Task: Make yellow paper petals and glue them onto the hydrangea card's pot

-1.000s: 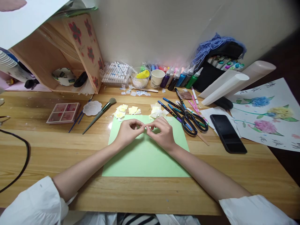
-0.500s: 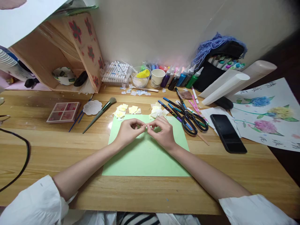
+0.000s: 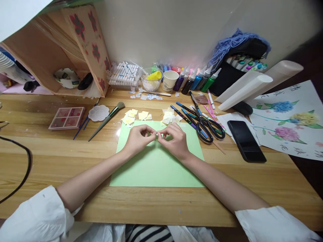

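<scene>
Over the upper part of a green sheet (image 3: 156, 168), my left hand (image 3: 140, 138) and my right hand (image 3: 175, 139) meet fingertip to fingertip. Each pinches with thumb and index finger at a tiny pale bit between them, too small to make out. Small yellow paper pieces (image 3: 130, 117) lie in piles just beyond my left hand, and a paler pile (image 3: 168, 116) lies beyond my right hand.
Black-handled scissors (image 3: 205, 129) and pens lie right of the sheet, beside a phone (image 3: 246, 141). To the left are a brush (image 3: 107, 121), a white palette (image 3: 98, 113) and a pink case (image 3: 67, 118). Behind stand a paper cup (image 3: 170, 80) and paint bottles (image 3: 200, 80).
The view has shifted slightly. My hands stay together over the green sheet, with the fingertips moved only a little.
</scene>
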Tool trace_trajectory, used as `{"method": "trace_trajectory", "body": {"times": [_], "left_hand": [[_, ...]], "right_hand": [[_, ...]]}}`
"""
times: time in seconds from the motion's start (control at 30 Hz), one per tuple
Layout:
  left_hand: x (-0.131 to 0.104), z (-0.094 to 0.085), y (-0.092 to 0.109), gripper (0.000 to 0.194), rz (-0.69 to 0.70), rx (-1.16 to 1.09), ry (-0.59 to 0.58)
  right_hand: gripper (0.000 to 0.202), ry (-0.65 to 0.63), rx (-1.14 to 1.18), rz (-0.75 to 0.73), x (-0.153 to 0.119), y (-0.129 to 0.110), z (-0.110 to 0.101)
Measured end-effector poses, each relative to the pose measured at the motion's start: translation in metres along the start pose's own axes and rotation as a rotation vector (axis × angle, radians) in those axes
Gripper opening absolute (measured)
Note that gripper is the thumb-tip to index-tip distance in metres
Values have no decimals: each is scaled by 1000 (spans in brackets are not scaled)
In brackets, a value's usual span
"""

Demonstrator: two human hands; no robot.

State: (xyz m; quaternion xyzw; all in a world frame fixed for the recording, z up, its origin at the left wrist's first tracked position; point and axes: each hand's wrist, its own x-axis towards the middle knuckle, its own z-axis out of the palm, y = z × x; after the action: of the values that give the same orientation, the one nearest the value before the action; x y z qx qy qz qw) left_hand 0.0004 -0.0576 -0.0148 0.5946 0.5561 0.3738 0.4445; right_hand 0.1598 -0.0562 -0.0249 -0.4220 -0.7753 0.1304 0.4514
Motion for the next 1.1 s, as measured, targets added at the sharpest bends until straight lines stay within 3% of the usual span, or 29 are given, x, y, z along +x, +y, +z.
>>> {"method": "trace_trajectory", "body": {"times": [0.47, 1.1], "left_hand": [[1, 0, -5, 26, -13, -57, -20], [-1, 1, -5, 19, 44, 52, -21]], "right_hand": [[8, 1, 12, 13, 0, 1, -1], [9, -49, -10, 43, 0, 1, -1]]}}
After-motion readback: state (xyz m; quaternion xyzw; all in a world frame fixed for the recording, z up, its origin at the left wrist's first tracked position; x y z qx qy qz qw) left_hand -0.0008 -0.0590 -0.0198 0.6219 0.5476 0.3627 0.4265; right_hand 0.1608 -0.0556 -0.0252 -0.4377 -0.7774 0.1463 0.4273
